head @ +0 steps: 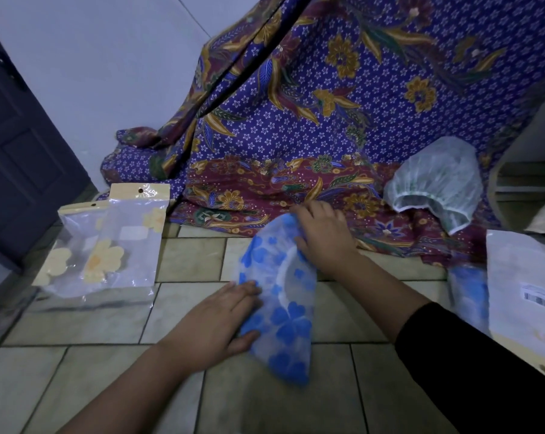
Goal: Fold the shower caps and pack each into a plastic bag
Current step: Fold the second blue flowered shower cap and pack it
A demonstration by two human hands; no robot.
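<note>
On the tiled floor (pixel 102 327), the blue-flowered shower cap (pixel 283 311) lies half-folded, its long axis running away from the person. The left hand (pixel 216 321) presses flat on the cap's left edge, fingers spread open; the right hand (pixel 322 228) pinches its far end, better placed to fold it towards the near end. The cap looks thin, translucent and crinkly.

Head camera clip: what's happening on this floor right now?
A person is folding a translucent shower cap with blue flowers on the tiled floor; the left hand presses its edge, the right hand grips its top. Clear plastic bags with yellow flowers lie left; a white mesh cap waits on patterned cloth.
</note>
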